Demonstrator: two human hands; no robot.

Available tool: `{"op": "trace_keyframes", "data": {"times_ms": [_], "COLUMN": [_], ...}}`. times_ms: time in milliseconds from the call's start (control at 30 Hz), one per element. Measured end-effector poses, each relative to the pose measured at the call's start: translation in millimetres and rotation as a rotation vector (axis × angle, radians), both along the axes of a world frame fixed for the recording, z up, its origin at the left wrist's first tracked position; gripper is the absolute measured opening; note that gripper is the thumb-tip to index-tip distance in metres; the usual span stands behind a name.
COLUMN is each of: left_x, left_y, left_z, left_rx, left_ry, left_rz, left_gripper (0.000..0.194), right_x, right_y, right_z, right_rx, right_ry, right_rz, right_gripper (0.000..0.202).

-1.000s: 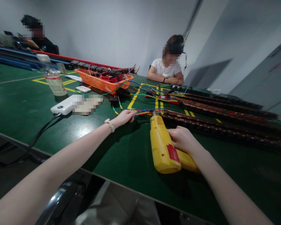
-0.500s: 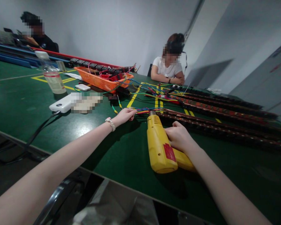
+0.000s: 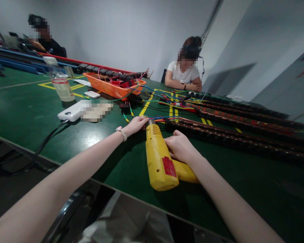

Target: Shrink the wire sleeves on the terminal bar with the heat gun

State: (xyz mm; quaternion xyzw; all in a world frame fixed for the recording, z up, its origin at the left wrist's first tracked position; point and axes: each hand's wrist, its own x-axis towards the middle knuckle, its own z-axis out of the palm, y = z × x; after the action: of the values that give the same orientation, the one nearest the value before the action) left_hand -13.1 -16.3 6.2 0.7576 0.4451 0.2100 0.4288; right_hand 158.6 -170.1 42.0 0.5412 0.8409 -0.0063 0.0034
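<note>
Inside the near edge of the desk [image 3: 125, 168], the left hand [image 3: 135, 125] seems to pinch coloured wires [image 3: 167, 118]; the right hand [image 3: 181, 147] grips a yellow heat gun [image 3: 158, 157]. Its nozzle [image 3: 151, 122], just beside the left hand, could burn skin if hot and drifting.

On the green tabletop [image 3: 15, 118], a clear plastic bottle with a white cap and a red-banded label [image 3: 62, 87] stands at the left. Nearer the front lies a glossy white rounded block [image 3: 68, 113], with a black cable [image 3: 46, 143] plugged into its near end. Just beside the block is a flat beige piece [image 3: 97, 113], partly pixelated; a small flat white case [image 3: 92, 95] lies behind. Farther back, an orange perforated plastic basket [image 3: 107, 88] holds black and red parts. Long blue strips [image 3: 17, 62] lie at far left, near a person in a black top [image 3: 52, 48]. Across the table, a person in a white short-sleeved shirt [image 3: 183, 75] sits with forearms folded.
</note>
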Motion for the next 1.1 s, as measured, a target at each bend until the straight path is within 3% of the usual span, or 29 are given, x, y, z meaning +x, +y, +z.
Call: {"op": "trace_keyframes", "data": {"times_ms": [367,667,867,1100], "left_x": [-4.1,-8.5,-10.9,-7.9], "left_y": [-3.3,-5.3,-6.8,-8.2], "left_z": [3.0,6.6,3.4,0.9], "left_rx": [0.046,0.144,0.188,0.155], "left_ry": [0.028,0.107,0.111,0.121], "left_rz": [-0.051,-0.115,-0.12,-0.096], "left_gripper": [0.058,0.058,0.057,0.057], "right_x": [7.6,43.2,54.9,54.7], "right_y": [0.6,-4.6,-13.4,-14.5], "right_z": [-1.5,-13.9,-12.6,-12.2], "right_rx": [-0.018,-0.039,-0.031,-0.033], "right_ry": [0.035,0.02,0.027,0.026], "right_rz": [-0.006,-0.132,-0.226,-0.196], "right_gripper": [0.015,0.019,0.019,0.019]}}
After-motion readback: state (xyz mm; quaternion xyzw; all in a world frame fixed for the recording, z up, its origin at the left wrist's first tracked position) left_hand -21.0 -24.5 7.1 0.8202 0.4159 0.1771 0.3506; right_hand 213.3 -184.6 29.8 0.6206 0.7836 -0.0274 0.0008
